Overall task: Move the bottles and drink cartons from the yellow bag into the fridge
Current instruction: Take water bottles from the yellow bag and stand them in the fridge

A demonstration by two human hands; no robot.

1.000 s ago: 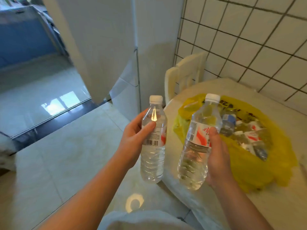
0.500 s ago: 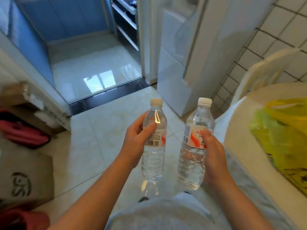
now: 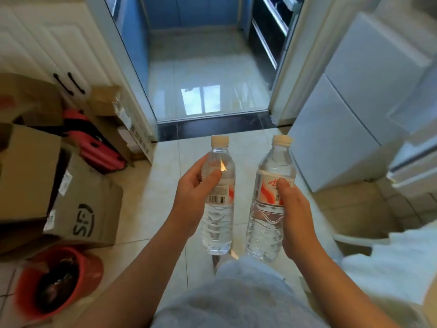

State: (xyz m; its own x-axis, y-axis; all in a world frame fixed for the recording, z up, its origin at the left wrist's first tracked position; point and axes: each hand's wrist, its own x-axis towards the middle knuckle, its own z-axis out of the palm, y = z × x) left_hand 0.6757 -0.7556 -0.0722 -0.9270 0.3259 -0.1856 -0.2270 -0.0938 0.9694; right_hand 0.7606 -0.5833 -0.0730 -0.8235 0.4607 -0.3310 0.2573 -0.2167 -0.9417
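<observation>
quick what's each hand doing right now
Left hand: grips the barcode-side water bottle.
Right hand: grips the red-label water bottle.

Clear bottles (image 3: 218, 204) with red-and-white labels, red bin (image 3: 59, 280), brown boxes (image 3: 82, 209), blue wall (image 3: 189, 10)

Bright daylight; window glare on glossy floor (image 3: 201, 100); wide-angle bending at edges; right side motion-blurred

Glossy beige floor tiles (image 3: 146, 197) run through a doorway (image 3: 209, 100) toward blue walls (image 3: 189, 10), cardboard boxes (image 3: 89, 209) stacked left.
</observation>
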